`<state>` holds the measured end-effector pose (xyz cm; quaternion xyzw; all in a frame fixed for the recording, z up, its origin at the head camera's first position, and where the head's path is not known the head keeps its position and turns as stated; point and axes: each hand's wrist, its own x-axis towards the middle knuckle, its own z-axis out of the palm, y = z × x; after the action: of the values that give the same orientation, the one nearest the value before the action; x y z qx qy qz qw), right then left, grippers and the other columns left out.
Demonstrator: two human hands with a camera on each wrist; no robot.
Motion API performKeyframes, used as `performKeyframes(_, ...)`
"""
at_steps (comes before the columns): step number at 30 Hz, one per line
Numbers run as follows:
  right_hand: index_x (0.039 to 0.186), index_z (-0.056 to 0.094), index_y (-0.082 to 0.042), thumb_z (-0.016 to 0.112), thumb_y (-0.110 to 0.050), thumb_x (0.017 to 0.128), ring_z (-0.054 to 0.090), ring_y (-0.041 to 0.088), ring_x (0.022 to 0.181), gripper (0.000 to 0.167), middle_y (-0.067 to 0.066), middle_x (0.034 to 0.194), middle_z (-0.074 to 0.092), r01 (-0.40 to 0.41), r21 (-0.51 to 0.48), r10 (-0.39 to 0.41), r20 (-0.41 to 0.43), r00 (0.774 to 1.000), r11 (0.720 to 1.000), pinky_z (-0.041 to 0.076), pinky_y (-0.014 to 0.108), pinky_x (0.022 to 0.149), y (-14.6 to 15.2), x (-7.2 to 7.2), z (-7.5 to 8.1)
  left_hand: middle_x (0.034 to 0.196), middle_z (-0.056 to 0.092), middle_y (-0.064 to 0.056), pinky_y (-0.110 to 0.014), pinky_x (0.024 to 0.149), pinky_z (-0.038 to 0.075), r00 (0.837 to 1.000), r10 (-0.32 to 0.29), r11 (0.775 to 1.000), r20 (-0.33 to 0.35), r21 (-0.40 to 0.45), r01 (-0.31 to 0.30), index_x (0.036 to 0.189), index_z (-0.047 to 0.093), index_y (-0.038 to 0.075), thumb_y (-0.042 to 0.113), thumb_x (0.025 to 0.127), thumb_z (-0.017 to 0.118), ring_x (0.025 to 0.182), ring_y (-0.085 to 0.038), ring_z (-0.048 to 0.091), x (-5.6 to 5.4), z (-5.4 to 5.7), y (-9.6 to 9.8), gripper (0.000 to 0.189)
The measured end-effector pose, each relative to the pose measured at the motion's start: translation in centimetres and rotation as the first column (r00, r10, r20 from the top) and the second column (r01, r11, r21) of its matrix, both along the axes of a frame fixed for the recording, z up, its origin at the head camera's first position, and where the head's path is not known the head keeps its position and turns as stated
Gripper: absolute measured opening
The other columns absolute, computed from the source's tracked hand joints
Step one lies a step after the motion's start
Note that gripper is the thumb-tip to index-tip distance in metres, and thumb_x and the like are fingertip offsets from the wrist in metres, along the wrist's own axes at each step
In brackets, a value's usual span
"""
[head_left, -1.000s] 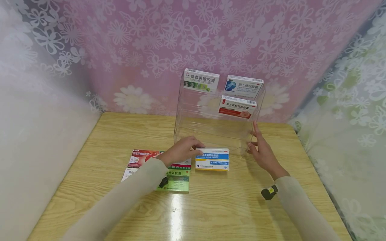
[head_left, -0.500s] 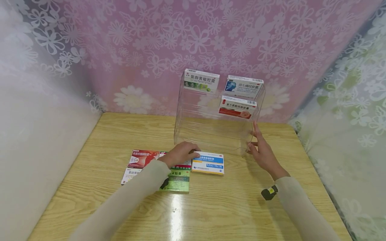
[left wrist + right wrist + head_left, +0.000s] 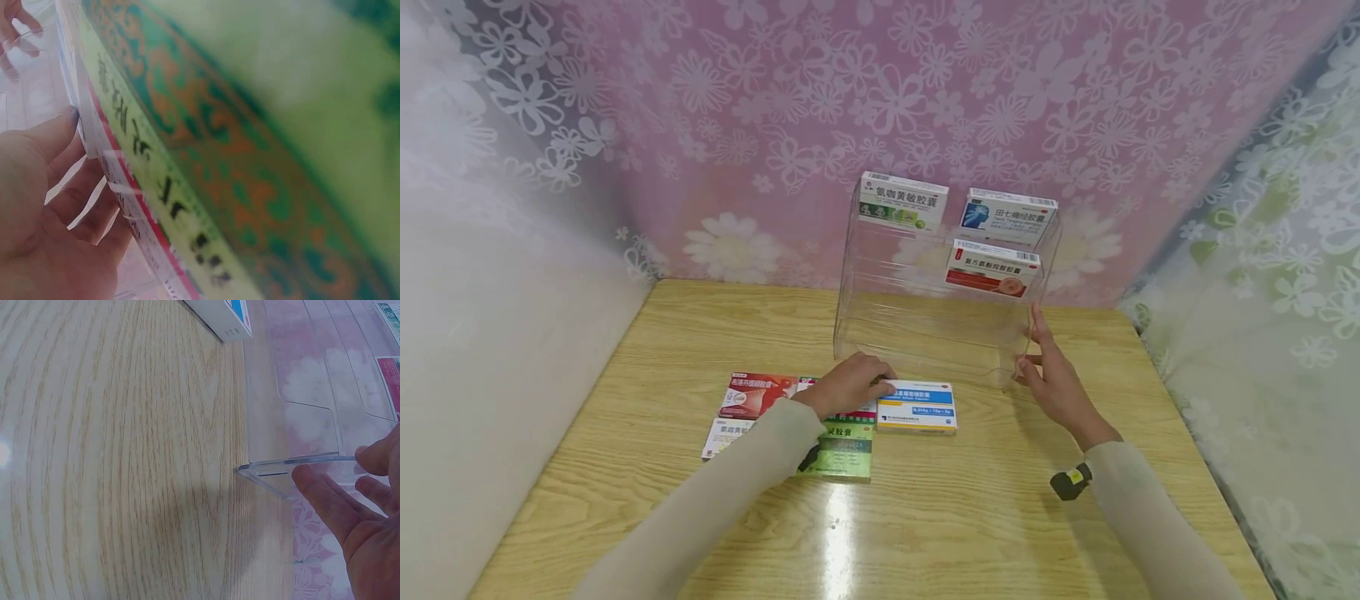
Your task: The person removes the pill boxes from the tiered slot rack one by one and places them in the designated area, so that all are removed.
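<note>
Head view: a blue-and-white capsule box (image 3: 919,407) is pinched at its left end by the left hand (image 3: 848,388), the nearer one; from this grip it extends toward the table's (image 3: 985,517) right edge, long axis roughly parallel to the far edge, before the clear display rack (image 3: 917,325). Left wrist view: a green box (image 3: 275,81) is shown foremost. Right wrist view: the rack's side is touched by the right hand (image 3: 375,550); whether clasped cannot be told.

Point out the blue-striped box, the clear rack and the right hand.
Blue-striped box (image 3: 917,407), head view: its printed face.
Clear rack (image 3: 925,323), head view: bare lower part.
Right hand (image 3: 1059,388), head view: middle of the hand.
</note>
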<state>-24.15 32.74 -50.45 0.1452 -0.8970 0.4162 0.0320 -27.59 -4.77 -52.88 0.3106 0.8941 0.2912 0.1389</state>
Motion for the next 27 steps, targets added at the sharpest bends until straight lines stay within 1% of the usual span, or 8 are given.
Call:
performKeyframes(4,0.175,-0.013,-0.034,0.05,0.001,0.114,0.064,0.058,0.128,0.095,0.033,0.173,0.029,0.004,0.0,-0.004,0.006,1.0,1.0,0.065,0.049,0.09,0.0,0.1,0.0,0.144,0.068,-0.006,-0.047,0.122,0.047,1.0,-0.025,0.999,-0.002,-0.033,0.025,0.145,0.069,0.014,0.034,0.114,0.06,0.14,-0.026,0.059,-0.3,0.1,-0.2,0.037)
performKeyframes(7,0.175,-0.013,-0.034,0.05,0.001,0.114,0.065,0.058,0.127,0.095,0.033,0.173,0.029,0.005,0.0,-0.005,0.004,1.0,1.0,0.065,0.051,0.09,0.0,0.2,0.0,0.146,0.067,-0.002,-0.045,0.121,0.049,0.998,-0.055,0.998,-0.017,-0.045,0.054,0.145,0.069,0.018,0.036,0.116,0.057,0.14,-0.022,0.06,-0.7,0.5,-0.5,0.037)
performKeyframes(10,0.175,-0.012,-0.032,0.05,0.002,0.113,0.065,0.058,0.127,0.094,0.034,0.172,0.029,0.001,0.0,-0.001,0.002,1.0,1.0,0.065,0.052,0.09,0.0,0.2,0.1,0.144,0.069,0.0,-0.045,0.117,0.053,0.996,-0.091,0.996,-0.006,-0.018,0.091,0.143,0.071,0.017,0.035,0.116,0.056,0.135,-0.02,0.064,-1.1,1.7,-0.8,0.036)
performKeyframes(13,0.175,-0.013,-0.031,0.05,0.001,0.114,0.065,0.059,0.126,0.094,0.034,0.172,0.029,-0.002,-0.001,0.002,0.007,1.0,1.0,0.065,0.053,0.09,0.0,0.2,0.2,0.14,0.072,-0.001,-0.043,0.112,0.056,0.993,-0.116,0.993,-0.003,0.028,0.116,0.142,0.072,0.013,0.035,0.117,0.054,0.128,-0.018,0.068,-1.6,3.4,-1.2,0.038)
performKeyframes(15,0.175,-0.013,-0.031,0.05,0.001,0.114,0.065,0.059,0.126,0.094,0.034,0.172,0.029,-0.003,-0.004,0.003,0.008,1.0,1.0,0.065,0.053,0.09,-0.1,0.2,0.2,0.137,0.073,0.0,-0.041,0.109,0.058,0.992,-0.121,0.991,-0.028,0.05,0.122,0.14,0.072,0.012,0.036,0.118,0.051,0.123,-0.017,0.069,-2.1,4.5,-1.4,0.039)
performKeyframes(17,0.175,-0.012,-0.033,0.051,0.001,0.113,0.065,0.059,0.126,0.095,0.034,0.172,0.03,0.0,-0.003,0.0,0.007,1.0,1.0,0.064,0.053,0.09,-0.2,0.2,0.3,0.13,0.074,0.001,-0.04,0.104,0.059,0.992,-0.111,0.991,-0.066,0.068,0.115,0.136,0.073,0.013,0.036,0.118,0.05,0.115,-0.015,0.069,-2.8,5.7,-1.5,0.037)
performKeyframes(21,0.175,-0.012,-0.032,0.051,0.001,0.113,0.064,0.059,0.127,0.095,0.034,0.172,0.03,0.002,0.001,-0.002,0.007,1.0,1.0,0.064,0.055,0.09,-0.2,0.1,0.3,0.121,0.074,-0.001,-0.041,0.098,0.06,0.992,-0.047,0.993,-0.121,0.106,0.06,0.133,0.073,0.015,0.033,0.118,0.052,0.105,-0.017,0.068,-3.9,8.3,-1.8,0.032)
performKeyframes(27,0.176,-0.012,-0.03,0.05,0.002,0.113,0.064,0.06,0.126,0.094,0.033,0.172,0.029,-0.003,-0.004,0.003,0.001,1.0,1.0,0.065,0.052,0.089,-0.1,0.2,0.2,0.133,0.074,-0.003,-0.042,0.105,0.059,0.981,0.057,0.988,-0.185,0.152,-0.028,0.141,0.07,0.016,0.031,0.117,0.054,0.116,-0.019,0.069,-5.0,11.5,-1.2,0.032)
